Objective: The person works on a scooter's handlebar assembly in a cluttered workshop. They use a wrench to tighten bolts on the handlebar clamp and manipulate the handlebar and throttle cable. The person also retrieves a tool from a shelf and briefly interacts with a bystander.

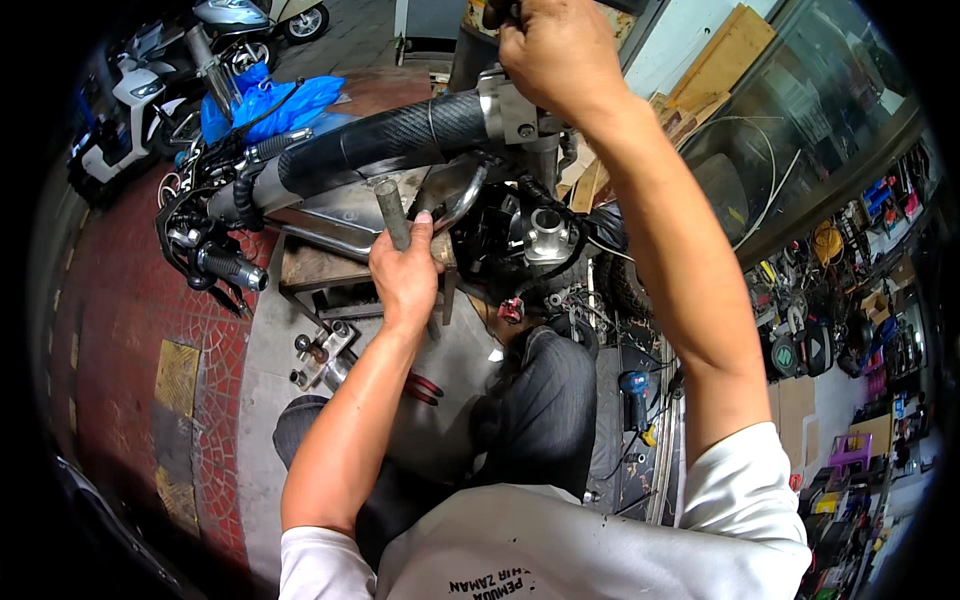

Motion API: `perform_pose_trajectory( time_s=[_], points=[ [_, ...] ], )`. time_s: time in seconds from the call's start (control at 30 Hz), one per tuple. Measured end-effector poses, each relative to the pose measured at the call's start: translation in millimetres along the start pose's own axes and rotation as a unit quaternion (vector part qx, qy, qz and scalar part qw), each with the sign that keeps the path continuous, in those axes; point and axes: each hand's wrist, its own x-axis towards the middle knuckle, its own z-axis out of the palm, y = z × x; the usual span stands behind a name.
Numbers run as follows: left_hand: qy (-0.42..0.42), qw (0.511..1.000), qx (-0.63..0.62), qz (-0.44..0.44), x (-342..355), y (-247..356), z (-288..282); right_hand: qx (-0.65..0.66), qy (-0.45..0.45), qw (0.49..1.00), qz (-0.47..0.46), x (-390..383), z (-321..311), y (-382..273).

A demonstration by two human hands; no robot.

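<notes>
The left hand (405,275) is wrapped round a grey metal rod (392,210), with no gap visible and the thumb laid up along it. The rod's round end sticks out of the grip just short of twelve o'clock; the fingertips are hidden under the hand, so how they close cannot be told.

From that hand, the right hand (562,60) is well apart at one o'clock, its fingers curled at the upper edge beside a dark part. How far they close, and whether they hold it, I cannot tell. Just beside it, between seven and eight o'clock, is a silver clamp (503,108) around a carbon-patterned tube (400,135).

That tube passes the rod at twelve o'clock. About the left hand are a curved chrome pipe (466,195) at between one and two, a silver metal housing (547,238) with a round port nearer three, red-handled pliers (424,388) on the floor at six, a metal bracket (325,358) at seven, and a wood-topped bench (318,265) at nine, with a ribbed handlebar grip (232,268) farther out.
</notes>
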Motion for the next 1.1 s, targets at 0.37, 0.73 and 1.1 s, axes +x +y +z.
perform_pose_trajectory(
  time_s=[0.37, 0.73, 1.1],
  points=[
    [-0.012, 1.0, -0.01, 0.016, 5.0, -6.6, -1.8, 0.271, -0.325, 0.886, 0.19, 51.1, -58.9, 21.8],
    [-0.032, 0.999, -0.019, 0.002, 1.2, -3.0, 9.1, 0.233, -0.466, 0.774, 0.36, 97.8, 7.4, 63.5],
    [0.004, 1.0, 0.01, 0.015, 3.1, -4.5, -1.9, 0.537, -0.173, 0.692, 0.451, 72.1, 31.3, 53.5]
  ],
)
